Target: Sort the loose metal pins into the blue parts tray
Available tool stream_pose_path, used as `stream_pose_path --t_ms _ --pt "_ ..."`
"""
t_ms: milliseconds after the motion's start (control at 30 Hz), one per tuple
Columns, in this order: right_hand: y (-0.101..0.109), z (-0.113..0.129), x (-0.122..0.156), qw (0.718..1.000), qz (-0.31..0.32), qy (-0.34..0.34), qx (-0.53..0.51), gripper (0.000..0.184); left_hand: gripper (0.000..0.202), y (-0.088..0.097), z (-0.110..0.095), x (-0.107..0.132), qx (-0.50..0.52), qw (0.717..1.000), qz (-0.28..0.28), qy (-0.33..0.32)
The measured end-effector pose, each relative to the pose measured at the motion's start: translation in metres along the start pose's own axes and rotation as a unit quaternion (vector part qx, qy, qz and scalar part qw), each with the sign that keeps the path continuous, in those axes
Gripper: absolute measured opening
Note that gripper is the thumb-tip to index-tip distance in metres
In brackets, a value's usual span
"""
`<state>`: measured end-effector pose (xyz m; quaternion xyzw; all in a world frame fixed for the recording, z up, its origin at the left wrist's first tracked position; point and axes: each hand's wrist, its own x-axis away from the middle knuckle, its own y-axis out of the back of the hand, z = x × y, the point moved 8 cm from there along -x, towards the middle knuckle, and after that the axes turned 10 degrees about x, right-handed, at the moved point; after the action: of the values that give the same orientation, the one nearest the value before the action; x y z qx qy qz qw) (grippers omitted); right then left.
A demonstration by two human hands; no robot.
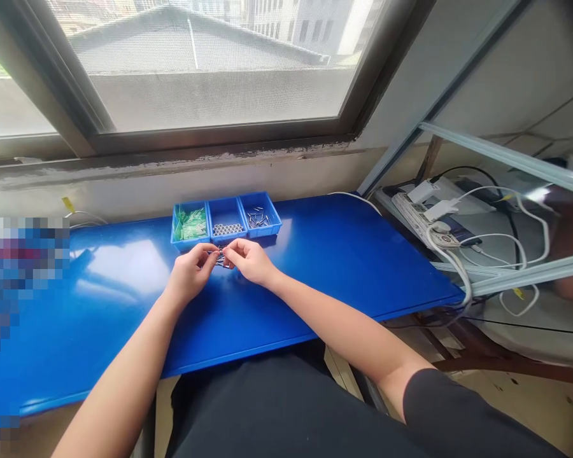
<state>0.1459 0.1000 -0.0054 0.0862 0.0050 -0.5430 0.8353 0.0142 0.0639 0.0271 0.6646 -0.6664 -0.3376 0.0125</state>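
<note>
**Well, hands?**
Left hand [191, 270] and right hand [249, 261] close together, fingertips meeting, apparently clamped on metal pins [219, 257]. Exact grip too small to tell.

**Pins located where?**
Between both sets of fingertips, low over the blue tabletop [100, 299]. Possibly a few more beneath the fingers; unclear at this resolution.

**Surroundings?**
Just ahead of the hands, a blue three-part tray [229, 240], almost at the fingers. Compartment ahead of the left hand: green bits [188, 224]. Middle compartment: silver tubes [228, 229]. Compartment ahead of the right hand: more thin pins [258, 219], dark at one end.

**Handling, by judgement?**
Probably light, stiff and slippery. Likely easy to drop, and prone to rolling on a glossy top. Best hold: a fingertip pinch across the shank, away from the tips.

**Further off?**
Well beyond the right hand, a white power strip [423, 216] with white cords [520, 235]. Straight ahead of both hands, past the tray, a window [219, 76].
</note>
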Motion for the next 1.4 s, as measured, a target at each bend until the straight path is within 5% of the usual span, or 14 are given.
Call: stream_pose_path --t_ms 633,1000,1400 --pt "0.005 -0.002 0.000 0.999 -0.033 0.008 0.017 0.021 0.020 0.003 0.001 -0.001 -0.017 1.000 -0.004 0.009" --pt "0.006 -0.011 -0.003 0.984 -0.057 -0.084 -0.147 0.034 0.020 0.003 0.005 0.000 -0.017 1.000 -0.014 0.015" --pt "0.050 -0.026 -0.002 0.929 -0.260 -0.156 -0.213 0.012 0.023 0.002 0.008 -0.001 -0.037 0.998 -0.001 0.047"
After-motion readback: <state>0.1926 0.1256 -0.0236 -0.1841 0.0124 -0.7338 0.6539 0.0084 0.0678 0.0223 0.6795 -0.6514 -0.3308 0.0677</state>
